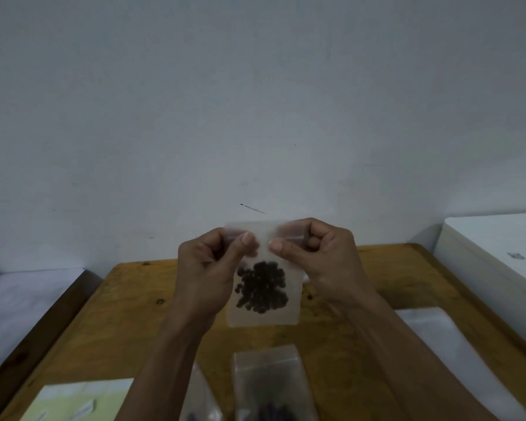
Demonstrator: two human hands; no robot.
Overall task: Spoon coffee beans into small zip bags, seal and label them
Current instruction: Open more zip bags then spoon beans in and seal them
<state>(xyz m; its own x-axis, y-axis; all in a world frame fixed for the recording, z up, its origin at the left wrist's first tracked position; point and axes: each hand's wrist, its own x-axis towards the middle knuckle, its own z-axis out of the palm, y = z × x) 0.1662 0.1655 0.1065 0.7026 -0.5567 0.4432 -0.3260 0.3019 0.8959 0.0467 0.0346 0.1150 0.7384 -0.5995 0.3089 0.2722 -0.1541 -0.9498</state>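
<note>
Both hands hold a small clear zip bag (263, 299) up in the air above the brown counter (346, 329). The left hand (208, 268) and the right hand (316, 256) pinch the bag's top edge with their fingers (249, 238), thumbs close together. Dark coffee beans (261, 287) sit in the middle of the bag, and another clear bag (268, 378) lies flat on the counter below.

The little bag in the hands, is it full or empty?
Partly full. The held zip bag has a dark clump of coffee beans in its middle, with clear plastic around it.
</note>
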